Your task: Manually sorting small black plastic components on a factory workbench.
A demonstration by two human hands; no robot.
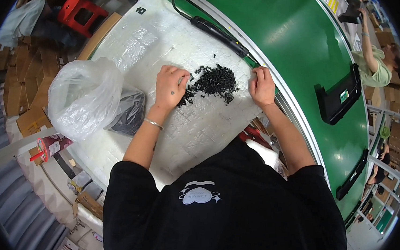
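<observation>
Green conveyor belt (pixel 292 47), cardboard boxes (pixel 28 87)

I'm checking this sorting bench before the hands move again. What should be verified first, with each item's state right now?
1. Left hand rests at the edge of the pile of small black parts: ok.
2. Right hand is at the pile's other side, near the white pad's edge: ok.
3. Pile stays on the pad, though a few bits lie scattered apart: ok.
4. Whether the right hand pinches a part: cannot tell.
5. Clear plastic bag stands beside the left hand, clear of the pile: ok.
6. Black tool lies behind the pile, untouched: ok.
</observation>
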